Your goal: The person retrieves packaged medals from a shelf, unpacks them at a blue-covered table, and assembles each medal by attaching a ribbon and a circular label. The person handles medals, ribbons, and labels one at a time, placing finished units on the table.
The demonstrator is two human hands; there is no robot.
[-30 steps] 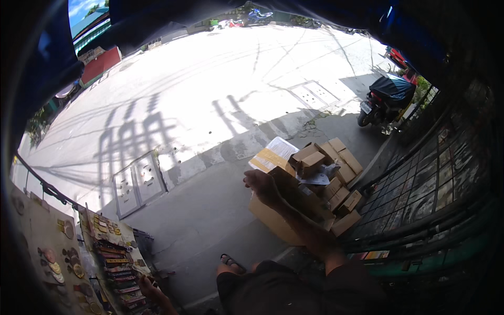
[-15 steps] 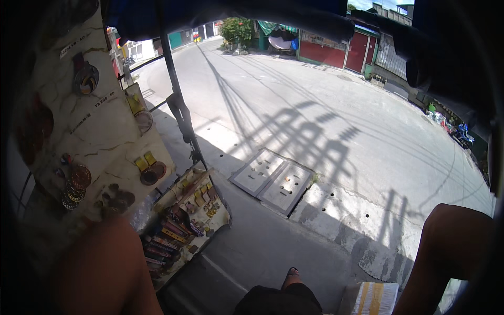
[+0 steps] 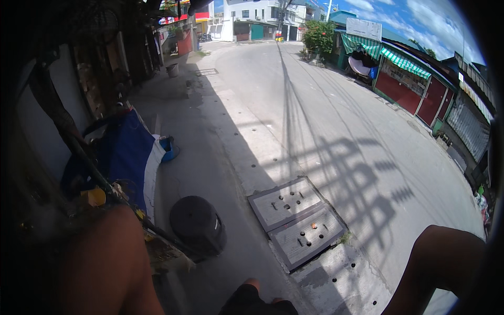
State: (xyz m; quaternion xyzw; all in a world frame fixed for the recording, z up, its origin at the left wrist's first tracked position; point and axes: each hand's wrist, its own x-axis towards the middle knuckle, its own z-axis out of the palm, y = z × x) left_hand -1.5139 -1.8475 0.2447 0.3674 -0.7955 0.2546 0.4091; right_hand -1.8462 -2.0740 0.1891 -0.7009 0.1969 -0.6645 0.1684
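Observation:
My left arm point(image 3: 113, 257) rises large and blurred at the lower left, and my right arm point(image 3: 449, 252) shows bent at the lower right. Both hands lie outside the picture, so what they touch or hold is hidden. Below me is dark clothing point(image 3: 257, 303) with a bit of bare skin at its upper edge. Nearest my left arm stands a round black container point(image 3: 197, 226), on the shaded pavement. Past it, a blue and white tarp point(image 3: 126, 157) drapes over something I cannot make out.
Two framed concrete drain covers point(image 3: 294, 220) lie ahead along the road edge. A dark slanting pole point(image 3: 71, 139) crosses the left side. A blue tub point(image 3: 169, 149) sits by the tarp. Across the road point(image 3: 325, 121) stands a red-walled shop point(image 3: 399, 86) with a striped green awning.
The view has swung left and up. The board of medals and the tray beside it have left the picture. The tarp, black container and more street now show; both arms remain raised.

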